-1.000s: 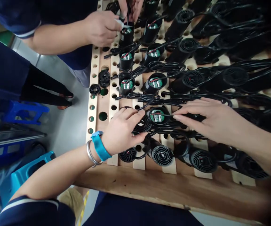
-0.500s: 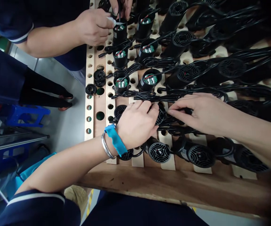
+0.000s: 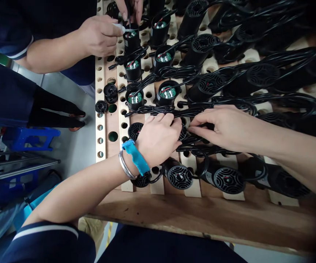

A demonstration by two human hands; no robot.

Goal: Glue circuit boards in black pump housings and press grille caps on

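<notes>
My left hand (image 3: 158, 140), with a blue wrist strap and a metal bangle, is curled over a black round vented cap (image 3: 183, 132) and presses it onto a black cylinder standing in the wooden rack (image 3: 111, 124). My right hand (image 3: 224, 126) comes in from the right, its fingers pinched on the black cable (image 3: 199, 140) beside that same cylinder. The cylinder's top is hidden under my fingers. Capped cylinders (image 3: 179, 176) lie in the row nearer to me.
Another person's hands (image 3: 100, 34) work on a cylinder (image 3: 132, 38) at the rack's far left. Open cylinders with green circuit boards (image 3: 167, 92) stand in the middle rows. Loose caps (image 3: 101, 106) sit at the left edge. Blue stools (image 3: 29, 138) stand on the floor.
My left hand has moved right and covered the open cylinder with the green board, setting a vented cap on it. My right hand has closed in on the cable beside it.
</notes>
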